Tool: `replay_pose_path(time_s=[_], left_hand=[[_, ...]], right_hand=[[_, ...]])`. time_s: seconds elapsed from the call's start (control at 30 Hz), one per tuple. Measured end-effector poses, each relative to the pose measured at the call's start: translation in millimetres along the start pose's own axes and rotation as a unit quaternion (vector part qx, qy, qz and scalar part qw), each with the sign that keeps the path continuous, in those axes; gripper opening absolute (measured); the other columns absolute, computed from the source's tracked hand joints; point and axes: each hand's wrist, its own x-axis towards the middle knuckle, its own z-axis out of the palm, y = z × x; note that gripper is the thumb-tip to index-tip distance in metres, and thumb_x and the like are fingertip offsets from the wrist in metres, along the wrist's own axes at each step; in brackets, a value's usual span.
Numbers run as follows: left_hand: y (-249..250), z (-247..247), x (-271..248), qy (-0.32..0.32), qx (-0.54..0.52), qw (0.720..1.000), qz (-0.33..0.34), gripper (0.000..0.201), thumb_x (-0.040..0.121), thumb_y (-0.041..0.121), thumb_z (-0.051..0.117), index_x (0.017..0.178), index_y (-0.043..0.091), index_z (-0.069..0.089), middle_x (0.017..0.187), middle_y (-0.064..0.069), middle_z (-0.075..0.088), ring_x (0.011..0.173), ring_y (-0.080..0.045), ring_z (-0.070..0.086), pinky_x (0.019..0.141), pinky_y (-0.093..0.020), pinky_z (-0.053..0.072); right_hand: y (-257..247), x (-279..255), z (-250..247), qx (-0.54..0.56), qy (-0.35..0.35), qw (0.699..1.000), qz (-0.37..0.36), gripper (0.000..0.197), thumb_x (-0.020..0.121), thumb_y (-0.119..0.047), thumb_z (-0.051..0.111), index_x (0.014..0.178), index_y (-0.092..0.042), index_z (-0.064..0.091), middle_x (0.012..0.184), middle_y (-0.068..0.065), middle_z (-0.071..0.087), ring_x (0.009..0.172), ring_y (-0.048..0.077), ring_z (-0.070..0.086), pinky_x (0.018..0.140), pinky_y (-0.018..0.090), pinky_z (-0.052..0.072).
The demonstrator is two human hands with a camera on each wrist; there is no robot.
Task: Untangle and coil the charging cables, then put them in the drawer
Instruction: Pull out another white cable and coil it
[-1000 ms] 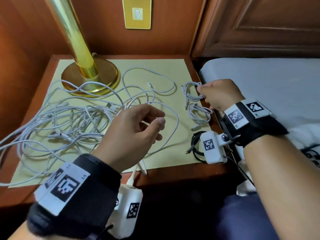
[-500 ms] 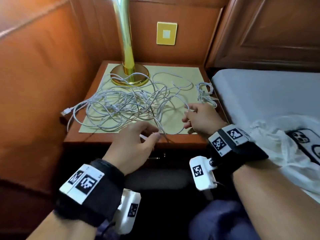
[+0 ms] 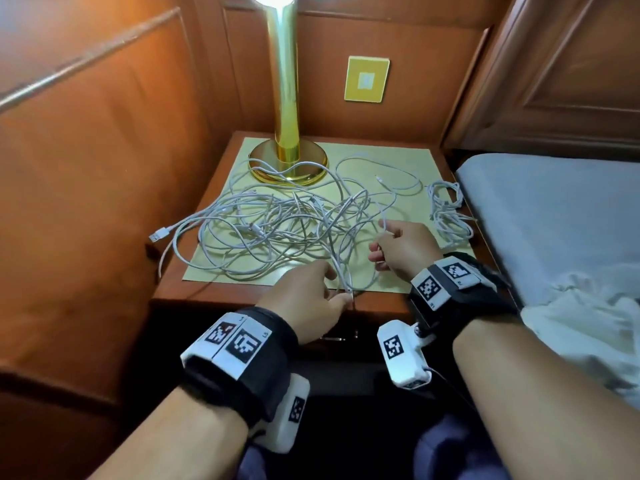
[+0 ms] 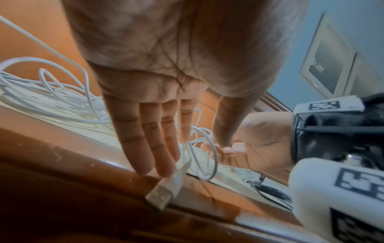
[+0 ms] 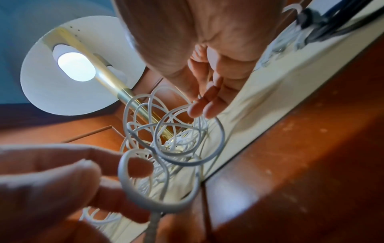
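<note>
A tangle of white charging cables point(image 3: 277, 226) sprawls over the yellow mat point(image 3: 408, 161) on the wooden nightstand point(image 3: 180, 292). My left hand point(image 3: 341, 292) is at the front edge, fingers nearly straight, pinching one white cable just above its USB plug point(image 4: 162, 192), which hangs over the edge. My right hand point(image 3: 381, 237), just to its right, has its fingers curled and pinches a loop of the same tangle point(image 5: 199, 106). One coiled white cable point(image 3: 446, 213) lies apart at the mat's right edge. The drawer front with its handle point(image 3: 337, 337) shows closed below the hands.
A brass lamp point(image 3: 287, 133) stands at the back of the mat with cable loops against its base. A loose USB plug point(image 3: 159, 233) hangs off the left edge. A black cable point(image 4: 270, 192) lies by my right wrist. A bed point(image 3: 554, 220) borders the right side, wood panelling the left.
My right hand has left the coiled bundle and come to the tangle's front, taking a loop. My left hand now pinches a cable end at the front edge. The head view has pulled back.
</note>
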Motion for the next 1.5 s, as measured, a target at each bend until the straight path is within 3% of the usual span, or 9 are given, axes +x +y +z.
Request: replay_pose_path(time_s=[0.13,0.23,0.47,0.63,0.77,1.03,1.13,1.3,1.5], left_hand=[[-0.4,-9.4,11.1,0.068,-0.016,0.997,0.023,0.028,0.095,0.04,0.062,0.117,0.023,0.059,0.101,0.008,0.067,0.089,-0.011,0.062,0.074,-0.026,0.05],[-5.8,-21.1,14.9,0.144,-0.038,0.988,0.028,0.016,0.096,0.036,0.062,0.105,0.022,0.063,0.095,0.01,0.066,0.085,-0.006,0.059,0.065,-0.012,0.041],[-18.3,-37.2,11.4,0.231,-0.063,0.971,0.013,0.009,0.095,0.03,0.063,0.098,0.021,0.062,0.089,0.012,0.061,0.083,-0.005,0.056,0.063,-0.009,0.035],[-19.6,-33.9,7.5,0.205,-0.059,0.977,0.017,0.01,0.096,0.03,0.063,0.102,0.022,0.061,0.087,0.013,0.06,0.077,0.002,0.055,0.06,-0.011,0.037],[-20.4,-30.6,7.8,0.189,-0.066,0.979,0.021,0.011,0.096,0.03,0.063,0.104,0.022,0.062,0.091,0.013,0.061,0.079,-0.003,0.058,0.064,-0.019,0.043],[-19.2,-24.1,8.9,0.155,-0.099,0.981,0.052,0.02,0.095,0.025,0.064,0.114,0.025,0.056,0.094,0.011,0.064,0.081,-0.011,0.068,0.068,-0.025,0.047],[-17.9,-22.1,9.8,0.147,-0.123,0.98,0.055,0.029,0.095,0.024,0.063,0.12,0.027,0.049,0.1,0.011,0.065,0.086,-0.013,0.068,0.076,-0.031,0.052],[-10.9,-15.2,8.1,0.135,-0.131,0.979,0.075,0.045,0.095,0.02,0.064,0.134,0.03,0.043,0.12,0.009,0.062,0.101,-0.012,0.063,0.087,-0.03,0.05],[-6.9,-10.5,11.0,0.099,-0.143,0.979,0.109,0.065,0.099,0.006,0.053,0.148,0.042,0.031,0.147,0.007,0.051,0.104,-0.014,0.066,0.084,-0.031,0.055]], right_hand=[[-8.3,7.7,3.0,-0.084,0.051,0.992,-0.078,0.059,0.09,-0.019,0.063,0.143,-0.004,0.044,0.109,0.007,0.064,0.095,0.028,0.07,0.086,0.045,0.057],[-16.7,-1.0,-5.8,-0.122,0.111,0.981,-0.106,0.068,0.091,-0.03,0.065,0.152,-0.022,0.033,0.144,0.01,0.041,0.119,0.022,0.053,0.095,0.031,0.043],[-22.7,-28.7,-6.1,-0.227,0.077,0.962,-0.131,0.07,0.093,-0.035,0.063,0.154,-0.023,0.03,0.152,0.007,0.023,0.121,0.022,0.049,0.099,0.028,0.034],[-21.9,-32.8,-2.0,-0.227,0.092,0.957,-0.158,0.026,0.09,-0.037,0.066,0.11,-0.021,0.059,0.118,0.003,0.055,0.081,0.011,0.053,0.077,0.026,0.037],[-12.0,-36.1,10.9,-0.343,-0.117,0.925,-0.113,0.037,0.083,-0.048,0.075,0.078,-0.012,0.072,0.069,0.002,0.069,0.062,0.012,0.06,0.055,0.026,0.04],[-24.0,-38.9,7.2,-0.221,-0.023,0.941,-0.256,0.019,0.097,-0.036,0.061,0.094,-0.022,0.075,0.064,-0.007,0.068,0.052,0.0,0.058,0.056,0.025,0.04],[-26.5,-44.1,2.5,-0.173,-0.008,0.932,-0.318,0.021,0.096,-0.037,0.064,0.101,-0.022,0.078,0.08,-0.007,0.074,0.077,0.008,0.067,0.072,0.034,0.054],[-25.7,-54.1,-8.8,-0.087,0.011,0.929,-0.361,0.027,0.097,-0.037,0.063,0.089,-0.015,0.076,0.054,-0.001,0.059,0.047,0.009,0.047,0.046,0.031,0.038],[-27.9,-63.0,-16.5,-0.022,-0.002,0.922,-0.386,0.029,0.099,-0.036,0.058,0.084,-0.015,0.072,0.067,-0.006,0.065,0.061,0.012,0.058,0.06,0.031,0.047]])
